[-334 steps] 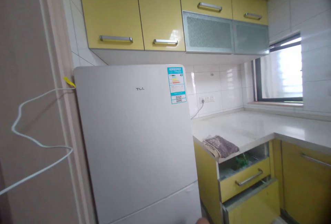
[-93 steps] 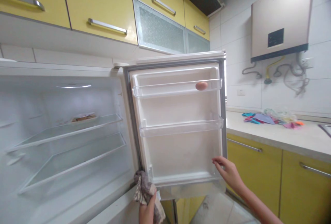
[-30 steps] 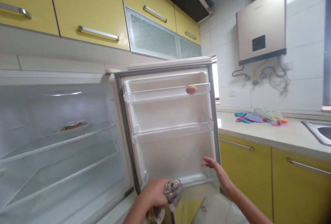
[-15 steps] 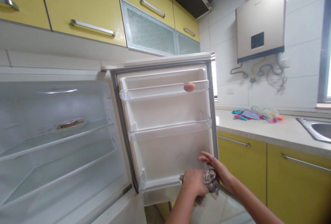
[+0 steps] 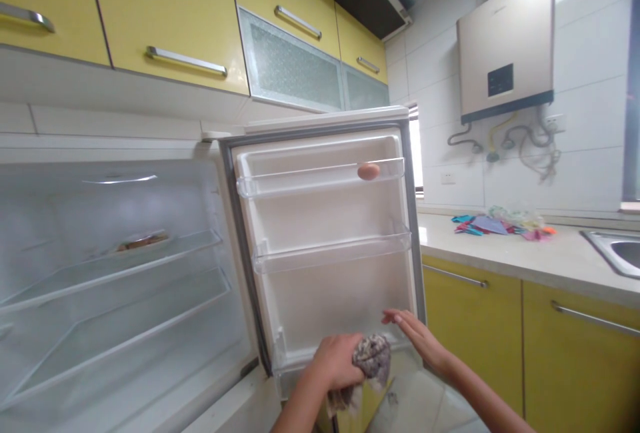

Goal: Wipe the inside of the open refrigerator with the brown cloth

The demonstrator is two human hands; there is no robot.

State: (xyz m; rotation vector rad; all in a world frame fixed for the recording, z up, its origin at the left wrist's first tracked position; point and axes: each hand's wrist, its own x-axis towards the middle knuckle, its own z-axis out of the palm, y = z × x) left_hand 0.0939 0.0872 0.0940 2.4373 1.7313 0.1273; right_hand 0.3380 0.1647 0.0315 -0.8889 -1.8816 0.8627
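My left hand is closed around a crumpled grey-and-white patterned cloth, down at the lowest shelf of the open fridge door. Some of the cloth hangs below my fingers. To its right, my right hand is held near the door's lower right edge with fingers stretched out and nothing in them; whether it touches the door I cannot tell. A brown egg sits in the clear top door shelf. The middle door shelf holds nothing visible.
On the left, inside the fridge, a covered dish of food rests on a glass shelf. Colourful cloths lie on the counter beside the sink. A water heater hangs above; yellow cabinets run overhead.
My left hand has moved left along the lowest door shelf with the cloth. My right hand has dropped slightly, its fingers still stretched. The view has shifted a little.
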